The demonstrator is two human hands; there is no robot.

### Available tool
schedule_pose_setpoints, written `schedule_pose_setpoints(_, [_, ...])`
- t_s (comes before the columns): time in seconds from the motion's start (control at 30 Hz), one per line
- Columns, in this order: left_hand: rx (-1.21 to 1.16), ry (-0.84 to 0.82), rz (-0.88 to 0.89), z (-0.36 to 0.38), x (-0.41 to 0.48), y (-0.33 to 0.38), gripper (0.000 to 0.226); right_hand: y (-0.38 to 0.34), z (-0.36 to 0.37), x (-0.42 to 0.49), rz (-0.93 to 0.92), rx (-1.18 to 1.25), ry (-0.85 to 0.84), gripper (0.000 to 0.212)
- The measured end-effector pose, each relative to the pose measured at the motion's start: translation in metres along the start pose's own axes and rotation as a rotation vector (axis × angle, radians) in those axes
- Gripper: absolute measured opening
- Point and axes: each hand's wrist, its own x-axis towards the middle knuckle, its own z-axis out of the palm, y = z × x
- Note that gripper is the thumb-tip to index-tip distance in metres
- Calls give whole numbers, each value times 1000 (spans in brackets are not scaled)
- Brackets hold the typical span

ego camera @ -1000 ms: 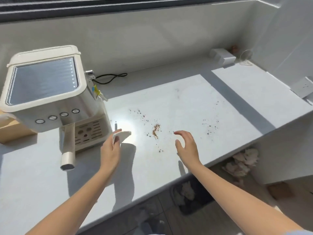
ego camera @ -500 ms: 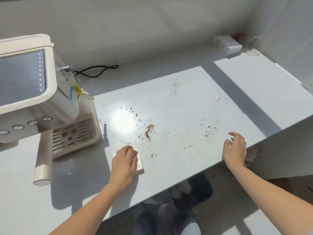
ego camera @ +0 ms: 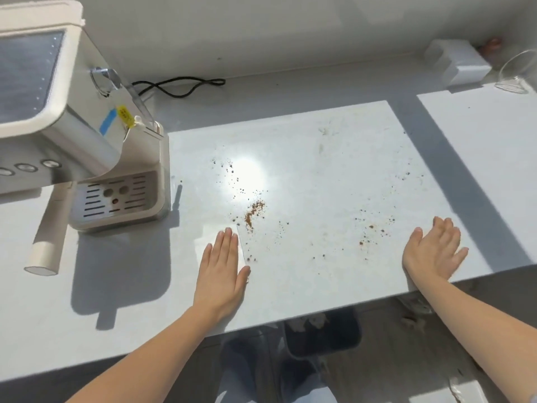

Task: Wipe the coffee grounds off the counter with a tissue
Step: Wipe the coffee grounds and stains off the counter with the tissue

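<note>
Brown coffee grounds (ego camera: pixel 254 211) lie in a small pile mid-counter, with loose specks further right (ego camera: pixel 372 228) and by the sun glare. My left hand (ego camera: pixel 222 266) lies flat, fingers together, pressing a white tissue (ego camera: pixel 243 247) onto the pale counter (ego camera: pixel 319 158). Only the tissue's right edge shows beside the fingers, just short of the pile. My right hand (ego camera: pixel 433 251) rests flat on the counter near its front edge, right of the specks, holding nothing.
A cream coffee machine (ego camera: pixel 87 126) stands at the left, its portafilter handle (ego camera: pixel 46 242) sticking out toward me. A black cable (ego camera: pixel 180 85), a white box (ego camera: pixel 459 62) and a glass (ego camera: pixel 520 71) sit along the back. A dark bin (ego camera: pixel 322 333) stands below the counter edge.
My left hand brought the tissue down onto the counter and flattened over it near the pile. My right hand swung right and settled flat by the front edge. The view moved closer.
</note>
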Motion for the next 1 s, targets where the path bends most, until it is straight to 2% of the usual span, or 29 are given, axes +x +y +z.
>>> schedule_pose_setpoints(0.13, [-34,-34,124,13,13,56,66,4,3,0,0,-6,27,48])
schedule_pose_setpoints(0.27, [29,-121,277,22,23,104,66,3,2,0,13,0,12,49])
schedule_pose_setpoints(0.57, [86,-163,439,10,10,83,68,0,-1,-2,29,17,11,49])
schedule_pose_setpoints(0.7, [114,-150,401,2,0,55,68,-1,0,-2,34,25,34,55])
schedule_pose_setpoints(1.0, [84,-100,99,-20,-3,-48,67,-1,1,-3,35,55,64,58])
